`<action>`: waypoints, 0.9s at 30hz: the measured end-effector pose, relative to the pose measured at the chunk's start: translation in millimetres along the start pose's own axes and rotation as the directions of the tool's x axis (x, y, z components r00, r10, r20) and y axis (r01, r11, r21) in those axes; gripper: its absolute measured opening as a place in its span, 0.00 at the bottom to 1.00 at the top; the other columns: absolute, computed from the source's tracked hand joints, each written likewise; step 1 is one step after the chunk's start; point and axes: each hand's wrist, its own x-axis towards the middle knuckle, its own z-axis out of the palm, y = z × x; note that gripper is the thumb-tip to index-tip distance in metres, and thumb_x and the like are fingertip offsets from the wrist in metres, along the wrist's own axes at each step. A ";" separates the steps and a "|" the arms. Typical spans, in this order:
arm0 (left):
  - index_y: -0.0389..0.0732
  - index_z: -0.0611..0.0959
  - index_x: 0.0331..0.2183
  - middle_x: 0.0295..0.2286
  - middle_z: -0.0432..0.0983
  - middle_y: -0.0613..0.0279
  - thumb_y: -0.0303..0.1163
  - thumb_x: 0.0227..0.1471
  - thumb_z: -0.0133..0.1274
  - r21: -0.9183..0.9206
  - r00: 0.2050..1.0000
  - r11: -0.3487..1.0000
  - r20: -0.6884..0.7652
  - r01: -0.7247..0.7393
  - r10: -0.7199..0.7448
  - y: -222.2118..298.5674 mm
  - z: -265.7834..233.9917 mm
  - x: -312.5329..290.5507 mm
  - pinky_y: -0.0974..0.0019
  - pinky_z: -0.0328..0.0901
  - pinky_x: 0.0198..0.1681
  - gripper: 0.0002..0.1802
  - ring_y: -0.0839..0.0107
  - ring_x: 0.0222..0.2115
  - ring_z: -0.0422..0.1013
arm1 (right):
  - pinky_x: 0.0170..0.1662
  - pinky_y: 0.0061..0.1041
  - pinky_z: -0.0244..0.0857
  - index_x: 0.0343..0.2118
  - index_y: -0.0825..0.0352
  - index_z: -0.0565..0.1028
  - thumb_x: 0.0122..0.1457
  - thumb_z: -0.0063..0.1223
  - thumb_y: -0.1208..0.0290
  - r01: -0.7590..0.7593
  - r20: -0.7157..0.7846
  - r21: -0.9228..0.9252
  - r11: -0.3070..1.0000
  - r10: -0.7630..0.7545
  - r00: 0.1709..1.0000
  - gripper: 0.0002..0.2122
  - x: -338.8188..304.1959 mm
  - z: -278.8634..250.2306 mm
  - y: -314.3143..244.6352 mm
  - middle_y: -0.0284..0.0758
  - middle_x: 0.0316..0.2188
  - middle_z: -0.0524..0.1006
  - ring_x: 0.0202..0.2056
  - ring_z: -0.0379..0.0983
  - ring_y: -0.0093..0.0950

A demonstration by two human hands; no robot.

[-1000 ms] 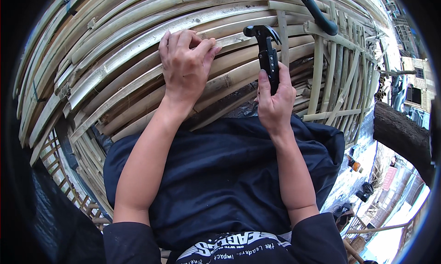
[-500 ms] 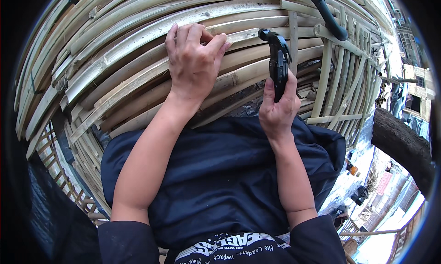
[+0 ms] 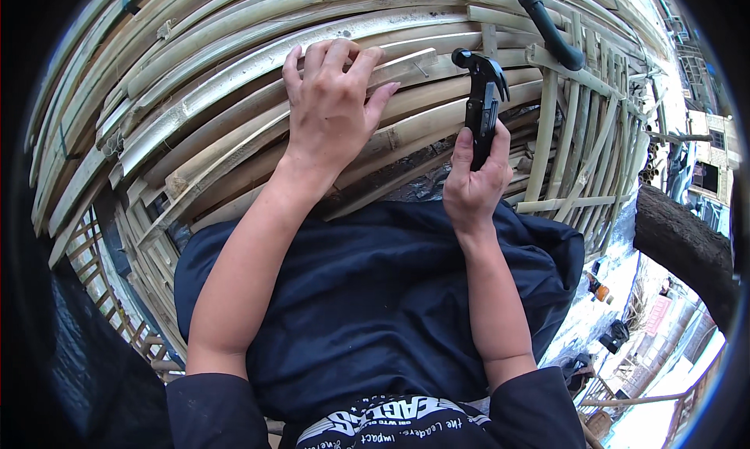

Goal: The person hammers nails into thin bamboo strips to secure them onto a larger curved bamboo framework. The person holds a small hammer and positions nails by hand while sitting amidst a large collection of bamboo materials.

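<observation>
My left hand (image 3: 330,105) is curled over a narrow split bamboo strip (image 3: 400,71), fingers across its upper edge and thumb below, a little apart from the fingers. A thin nail (image 3: 420,71) sticks out of the strip near its right end. In my right hand (image 3: 476,171) is a black claw hammer (image 3: 481,97), gripped by its handle with the head upward. The hammer head is to the right of the strip's end, apart from the nail. My left fingertips are partly hidden behind the hand.
Long bamboo slats (image 3: 258,46) lie stacked in front of me. At the right stands a slatted bamboo frame (image 3: 574,128), with a black curved handle (image 3: 551,31) above it. Dark cloth (image 3: 367,277) covers my lap. A thick dark log (image 3: 680,234) slants at the far right.
My left thumb has moved away from the fingertips, and the fingers have spread over the strip. The strip has shifted and tilted, showing the nail more clearly. The hammer has moved slightly right.
</observation>
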 end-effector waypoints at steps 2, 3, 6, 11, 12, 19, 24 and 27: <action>0.48 0.84 0.47 0.43 0.76 0.63 0.41 0.50 0.67 0.026 0.995 0.995 -0.003 -0.096 0.096 2.7 -1.6 4.9 0.46 0.54 0.63 0.22 0.60 0.47 0.71 | 0.31 0.30 0.69 0.52 0.69 0.70 0.69 0.54 0.68 -0.014 -0.004 0.044 0.999 0.014 1.000 0.14 2.2 -0.6 -1.2 0.38 0.26 0.77 0.24 0.77 0.33; 0.48 0.84 0.47 0.43 0.76 0.63 0.41 0.50 0.67 0.028 0.995 0.995 -0.002 -0.099 0.099 3.3 -0.4 6.6 0.46 0.54 0.63 0.22 0.60 0.47 0.71 | 0.31 0.29 0.69 0.51 0.69 0.70 0.69 0.54 0.68 -0.026 -0.005 0.086 0.996 0.027 1.000 0.13 2.8 -1.0 -2.0 0.37 0.25 0.77 0.24 0.76 0.31; 0.46 0.82 0.50 0.43 0.77 0.62 0.39 0.48 0.68 -0.031 0.981 0.980 0.010 -0.195 0.196 4.5 7.1 13.4 0.47 0.57 0.63 0.27 0.61 0.48 0.72 | 0.30 0.28 0.68 0.51 0.69 0.70 0.69 0.54 0.67 -0.021 -0.007 0.070 0.997 0.022 1.000 0.13 3.5 -4.5 -3.5 0.37 0.24 0.76 0.23 0.75 0.29; 0.43 0.82 0.50 0.39 0.79 0.61 0.34 0.45 0.70 -0.244 0.989 0.959 -0.008 -0.145 0.148 -5.5 19.1 10.7 0.50 0.61 0.60 0.29 0.61 0.47 0.73 | 0.30 0.29 0.68 0.51 0.69 0.70 0.69 0.54 0.67 -0.052 -0.015 0.098 0.994 0.054 0.998 0.13 3.9 -3.4 1.2 0.36 0.24 0.76 0.23 0.75 0.29; 0.42 0.82 0.50 0.37 0.80 0.61 0.32 0.44 0.70 -0.252 0.988 0.955 -0.027 -0.155 0.153 -5.4 19.2 9.3 0.50 0.62 0.59 0.29 0.61 0.46 0.73 | 0.30 0.29 0.69 0.51 0.69 0.70 0.69 0.54 0.67 -0.063 -0.014 0.107 0.992 0.064 0.998 0.13 3.3 -3.3 2.4 0.37 0.24 0.77 0.23 0.75 0.30; 0.43 0.83 0.49 0.38 0.79 0.62 0.32 0.44 0.69 -0.202 0.976 0.955 -0.021 -0.219 0.219 -6.4 22.4 8.8 0.50 0.63 0.57 0.28 0.61 0.47 0.73 | 0.31 0.29 0.70 0.49 0.70 0.72 0.69 0.55 0.66 -0.048 -0.017 0.042 0.998 0.049 0.999 0.13 6.0 -2.3 8.3 0.37 0.25 0.77 0.24 0.77 0.30; 0.51 0.86 0.47 0.44 0.76 0.65 0.29 0.46 0.67 -0.068 0.942 0.940 0.004 -0.335 0.336 -3.4 22.4 7.1 0.45 0.60 0.62 0.22 0.61 0.50 0.71 | 0.32 0.28 0.70 0.49 0.70 0.72 0.69 0.55 0.65 -0.109 -0.012 0.085 0.990 0.111 0.994 0.14 7.7 -2.1 7.6 0.38 0.26 0.78 0.25 0.77 0.29; 0.55 0.87 0.45 0.46 0.75 0.67 0.29 0.48 0.65 -0.086 0.922 0.922 0.059 -0.378 0.383 -5.1 22.8 7.3 0.42 0.58 0.65 0.19 0.62 0.52 0.70 | 0.32 0.28 0.70 0.49 0.70 0.72 0.68 0.56 0.66 -0.104 -0.018 0.083 0.991 0.105 0.994 0.14 8.3 -1.2 9.8 0.38 0.25 0.78 0.26 0.78 0.28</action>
